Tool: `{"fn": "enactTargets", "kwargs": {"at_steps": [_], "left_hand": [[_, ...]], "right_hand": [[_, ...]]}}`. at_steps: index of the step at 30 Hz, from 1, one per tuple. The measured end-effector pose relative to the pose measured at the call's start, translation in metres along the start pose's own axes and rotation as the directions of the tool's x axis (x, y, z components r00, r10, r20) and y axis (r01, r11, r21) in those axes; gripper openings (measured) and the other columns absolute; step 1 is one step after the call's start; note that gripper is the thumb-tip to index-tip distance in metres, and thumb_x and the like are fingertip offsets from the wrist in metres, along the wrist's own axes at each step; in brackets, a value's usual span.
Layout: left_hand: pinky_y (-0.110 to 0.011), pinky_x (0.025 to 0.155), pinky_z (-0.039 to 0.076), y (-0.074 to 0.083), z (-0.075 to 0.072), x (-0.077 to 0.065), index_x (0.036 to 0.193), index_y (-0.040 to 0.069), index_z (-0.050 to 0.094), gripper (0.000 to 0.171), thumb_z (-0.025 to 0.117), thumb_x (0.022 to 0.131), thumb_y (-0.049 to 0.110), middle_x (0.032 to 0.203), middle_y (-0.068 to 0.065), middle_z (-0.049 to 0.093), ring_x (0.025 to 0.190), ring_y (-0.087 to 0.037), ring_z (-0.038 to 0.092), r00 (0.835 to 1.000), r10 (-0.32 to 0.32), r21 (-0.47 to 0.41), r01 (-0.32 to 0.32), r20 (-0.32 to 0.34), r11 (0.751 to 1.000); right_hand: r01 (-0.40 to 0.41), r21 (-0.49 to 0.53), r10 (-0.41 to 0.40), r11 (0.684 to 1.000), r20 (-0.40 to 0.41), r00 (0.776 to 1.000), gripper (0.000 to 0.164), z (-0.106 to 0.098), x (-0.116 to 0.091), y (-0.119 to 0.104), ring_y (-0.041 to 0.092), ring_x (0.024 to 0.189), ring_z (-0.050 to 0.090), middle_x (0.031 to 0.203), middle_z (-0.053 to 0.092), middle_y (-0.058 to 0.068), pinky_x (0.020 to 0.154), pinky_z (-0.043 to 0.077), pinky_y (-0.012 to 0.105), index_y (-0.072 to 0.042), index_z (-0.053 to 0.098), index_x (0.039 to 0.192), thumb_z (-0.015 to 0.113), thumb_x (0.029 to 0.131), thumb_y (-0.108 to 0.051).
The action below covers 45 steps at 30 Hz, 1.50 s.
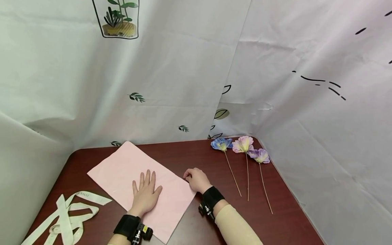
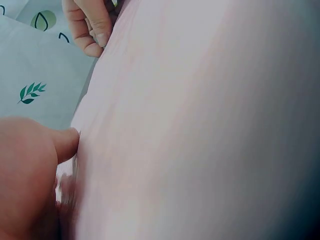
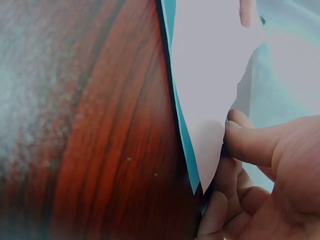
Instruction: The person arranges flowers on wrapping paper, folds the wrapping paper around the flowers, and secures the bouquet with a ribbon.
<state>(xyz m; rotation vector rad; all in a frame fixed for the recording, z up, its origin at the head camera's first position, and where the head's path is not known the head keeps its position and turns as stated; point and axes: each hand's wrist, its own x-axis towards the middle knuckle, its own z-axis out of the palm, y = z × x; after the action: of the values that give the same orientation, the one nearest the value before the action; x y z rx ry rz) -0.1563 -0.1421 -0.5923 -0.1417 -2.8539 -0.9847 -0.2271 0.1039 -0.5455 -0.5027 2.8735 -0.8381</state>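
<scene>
A pink sheet of wrapping paper (image 1: 119,170) lies slanted on the table. My left hand (image 1: 145,196) rests flat on it, fingers spread and pointing away from me. At the paper's right-hand edge, close to its right corner, my right hand (image 1: 198,180) has its fingers curled and pinches the edge. The right wrist view shows the thumb (image 3: 250,142) right at the edge of the pink paper (image 3: 205,90), with a bluish layer (image 3: 181,120) showing along the paper's other side. In the left wrist view the paper fills most of the picture.
Three artificial flowers, blue (image 1: 222,144), pink (image 1: 243,144) and purple (image 1: 259,156), lie at the back right with thin stems toward me. A loosely looped cream ribbon (image 1: 64,217) lies at the front left. White printed cloth (image 1: 171,85) hangs behind the dark red table (image 1: 284,207).
</scene>
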Motion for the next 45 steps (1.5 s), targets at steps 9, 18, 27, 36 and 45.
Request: {"fn": "enactTargets", "kwargs": {"at_steps": [9,18,27,36,45], "left_hand": [[-0.069,0.122,-0.009,0.005,-0.004,0.003,0.164,-0.013,0.021,0.074,0.055,0.110,0.024,0.172,-0.032,0.020,0.161,-0.051,0.008,0.998,-0.061,0.021,0.061,0.003,0.998],[-0.070,0.121,-0.012,0.003,-0.002,0.001,0.163,-0.011,0.029,0.088,0.065,0.104,0.043,0.173,-0.031,0.017,0.161,-0.050,0.003,0.999,-0.039,0.081,0.036,0.029,0.996],[-0.071,0.121,-0.011,0.005,-0.005,0.001,0.163,-0.009,0.031,0.076,0.059,0.109,0.036,0.173,-0.030,0.016,0.162,-0.049,0.003,0.996,-0.064,0.102,0.058,0.059,0.993],[-0.072,0.121,-0.009,0.009,-0.006,-0.002,0.162,0.000,0.044,0.054,0.050,0.113,0.023,0.173,-0.029,0.020,0.161,-0.051,0.006,0.997,-0.067,0.057,0.065,0.034,0.996],[-0.073,0.121,-0.008,0.009,-0.006,-0.002,0.163,0.003,0.044,0.053,0.049,0.114,0.023,0.172,-0.028,0.022,0.161,-0.051,0.008,0.998,-0.059,0.018,0.059,0.016,0.998]], "right_hand": [[0.004,0.033,-0.004,0.999,-0.002,1.000,0.005,-0.001,0.000,0.000,0.012,0.074,0.052,0.082,0.055,-0.003,0.069,0.045,0.031,-0.014,0.075,0.094,0.077,0.098,-0.015],[-0.002,0.014,0.001,1.000,0.035,0.999,0.009,-0.004,0.000,-0.003,0.020,0.085,0.061,0.092,0.063,0.002,0.080,0.053,0.038,-0.013,0.077,0.100,0.069,0.105,-0.014],[0.001,0.022,-0.003,1.000,0.066,0.998,0.011,-0.008,0.001,-0.003,0.022,0.092,0.063,0.095,0.068,0.002,0.087,0.054,0.041,-0.013,0.078,0.100,0.068,0.105,-0.011],[-0.016,0.060,0.012,0.998,0.057,0.998,0.008,-0.012,0.005,-0.003,0.010,0.070,0.055,0.076,0.061,-0.007,0.066,0.047,0.029,-0.016,0.080,0.096,0.074,0.100,-0.012],[0.000,0.147,-0.020,0.989,0.135,0.991,0.008,-0.009,0.015,0.006,0.011,0.075,0.060,0.081,0.067,-0.006,0.070,0.049,0.028,-0.016,0.081,0.103,0.076,0.098,-0.013]]}}
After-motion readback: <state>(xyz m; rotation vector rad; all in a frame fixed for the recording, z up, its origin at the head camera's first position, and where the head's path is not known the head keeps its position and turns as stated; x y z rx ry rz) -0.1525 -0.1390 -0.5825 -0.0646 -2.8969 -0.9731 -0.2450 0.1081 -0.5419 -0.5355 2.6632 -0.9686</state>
